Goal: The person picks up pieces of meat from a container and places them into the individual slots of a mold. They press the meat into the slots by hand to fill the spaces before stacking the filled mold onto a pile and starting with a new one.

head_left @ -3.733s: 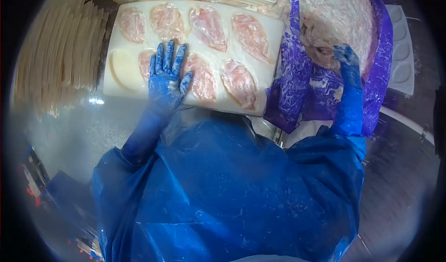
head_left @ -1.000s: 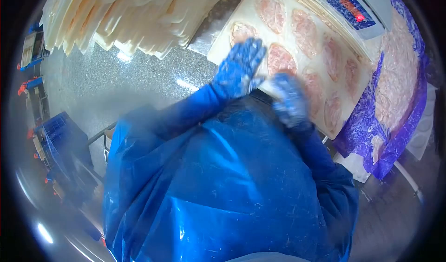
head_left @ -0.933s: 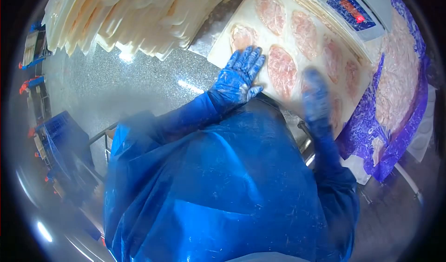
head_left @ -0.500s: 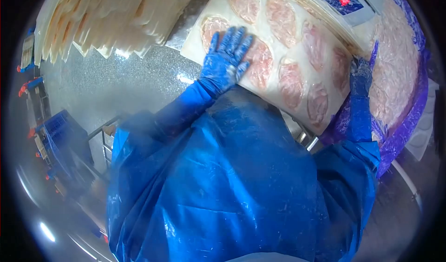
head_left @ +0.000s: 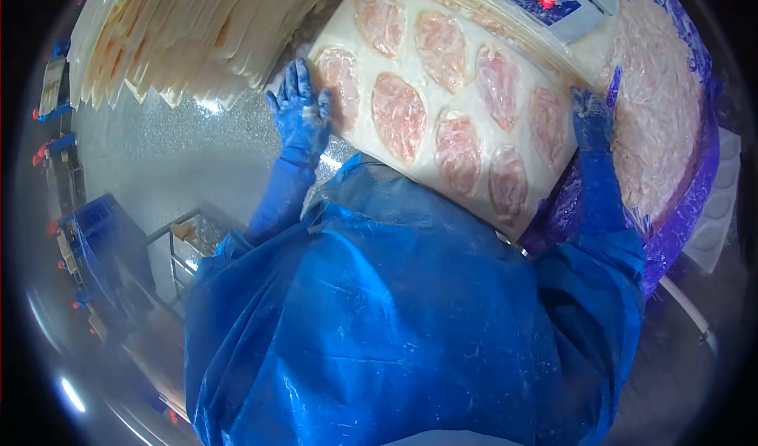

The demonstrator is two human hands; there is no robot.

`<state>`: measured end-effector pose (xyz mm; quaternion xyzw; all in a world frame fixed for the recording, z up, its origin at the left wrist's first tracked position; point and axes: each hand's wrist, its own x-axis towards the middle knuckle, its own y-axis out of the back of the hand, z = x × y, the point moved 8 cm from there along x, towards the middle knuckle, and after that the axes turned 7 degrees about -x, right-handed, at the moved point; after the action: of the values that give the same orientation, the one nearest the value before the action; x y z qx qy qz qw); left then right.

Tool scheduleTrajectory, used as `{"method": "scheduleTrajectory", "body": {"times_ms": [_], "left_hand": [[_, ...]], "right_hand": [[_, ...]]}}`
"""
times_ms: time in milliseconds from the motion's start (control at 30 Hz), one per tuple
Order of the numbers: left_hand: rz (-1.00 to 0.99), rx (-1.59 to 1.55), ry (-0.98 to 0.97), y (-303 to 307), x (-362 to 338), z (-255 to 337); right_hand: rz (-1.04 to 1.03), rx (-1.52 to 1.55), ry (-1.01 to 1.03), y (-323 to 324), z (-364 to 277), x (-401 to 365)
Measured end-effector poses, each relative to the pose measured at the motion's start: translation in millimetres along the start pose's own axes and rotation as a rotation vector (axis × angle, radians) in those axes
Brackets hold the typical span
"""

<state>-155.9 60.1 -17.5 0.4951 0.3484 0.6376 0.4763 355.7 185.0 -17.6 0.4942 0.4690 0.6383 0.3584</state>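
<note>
A white mould tray (head_left: pixel 430 134) lies tilted in front of me, with several oval hollows filled with pale pink raw meat (head_left: pixel 399 118). My left hand (head_left: pixel 302 122), in a wet blue glove, is beside the tray's left edge, its fingers stretched and slightly apart, with nothing seen in them. At the opposite edge, my right hand (head_left: pixel 592 122) has its gloved fingers bent against the tray's right side. Its fingertips are partly hidden there. Smears of meat cling to both gloves.
Many thin whitish sheets (head_left: pixel 189 35) stand packed at upper left. Behind the tray sits a scale (head_left: pixel 545 3) with a red-lit display. A purple-lined container holds a heap of pale meat (head_left: pixel 659 106) at right. A blue crate (head_left: pixel 110 240) stands at lower left.
My left hand has lifted off the meat and moved left to the tray's edge. My right hand stays at the right edge. The whole view has shifted slightly.
</note>
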Motion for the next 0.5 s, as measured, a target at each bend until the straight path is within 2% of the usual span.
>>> {"method": "scheduleTrajectory", "body": {"times_ms": [33, 100, 133, 167, 200, 267, 300, 400, 467, 500], "left_hand": [[0.022, 0.182, -0.01, 2, 1, 14], [-0.232, -0.251, -0.246, -13, 3, 116], [-0.427, -0.384, -0.455, -27, -14, 162], [-0.613, -0.512, -0.671, -33, -30, 196], [-0.606, -0.514, -0.679, -34, -22, 193], [-0.503, -0.586, -0.457, -35, 14, 160], [-0.294, -0.371, -0.433, -14, 24, 141], [-0.088, -0.163, -0.335, 10, 38, 62], [-0.072, 0.105, -0.125, -11, 31, -14], [-0.065, 0.099, -0.127, -10, 27, -16]], "right_hand": [[0.008, 0.001, -0.007, 0, 1, 3], [0.025, -0.088, 0.095, 1, -8, -4], [0.022, -0.093, 0.095, -3, -5, -3], [-0.009, 0.059, 0.009, -10, 7, 4], [-0.038, 0.212, -0.076, -15, 17, 9], [-0.015, 0.12, -0.033, -14, 17, 2], [-0.008, 0.038, 0.027, -11, 8, -5], [-0.108, -0.029, 0.005, -10, -5, -4], [-0.147, -0.07, -0.015, -22, 1, -8], [-0.113, -0.351, 0.009, -46, 11, -16]]}}
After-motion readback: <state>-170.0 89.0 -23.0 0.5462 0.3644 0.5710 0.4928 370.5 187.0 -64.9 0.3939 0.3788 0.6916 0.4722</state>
